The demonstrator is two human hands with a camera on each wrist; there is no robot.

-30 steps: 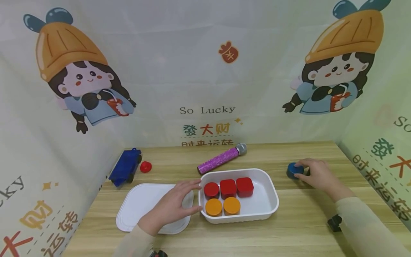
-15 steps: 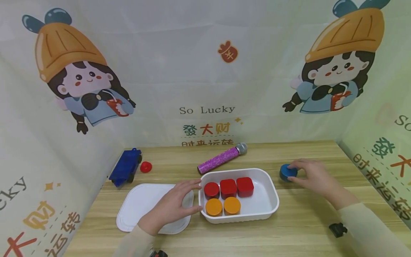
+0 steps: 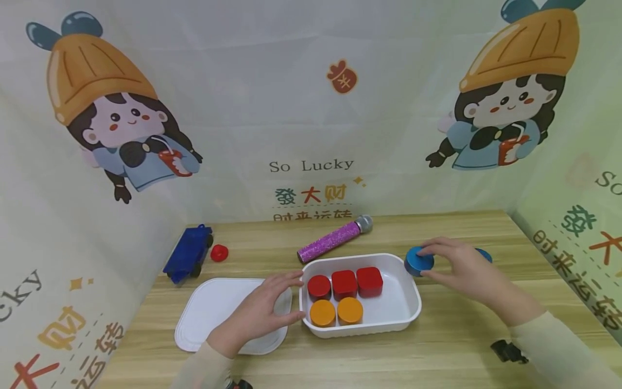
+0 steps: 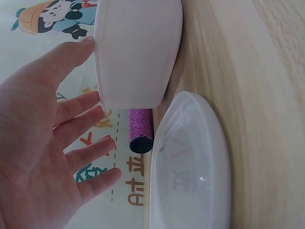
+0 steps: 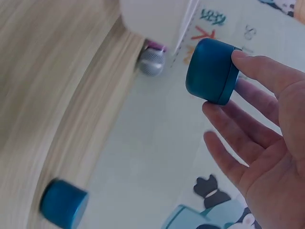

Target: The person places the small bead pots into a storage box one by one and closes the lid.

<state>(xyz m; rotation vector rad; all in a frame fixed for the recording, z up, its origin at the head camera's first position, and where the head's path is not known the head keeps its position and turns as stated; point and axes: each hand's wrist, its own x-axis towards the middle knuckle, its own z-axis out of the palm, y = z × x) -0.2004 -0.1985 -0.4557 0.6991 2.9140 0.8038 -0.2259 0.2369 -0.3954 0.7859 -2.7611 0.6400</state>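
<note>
Blue cylinder pinched by right hand (left hand spread at white box); loading step presumed, lowering inside apparently needed.

Head view softly, evenly lit; wrist views dimmer, greyer; soft shadow beside the white container.

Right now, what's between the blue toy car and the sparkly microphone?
A small red round piece lies there in the head view, right beside the blue toy car. From it to the sparkly microphone, the wooden table is bare.
</note>
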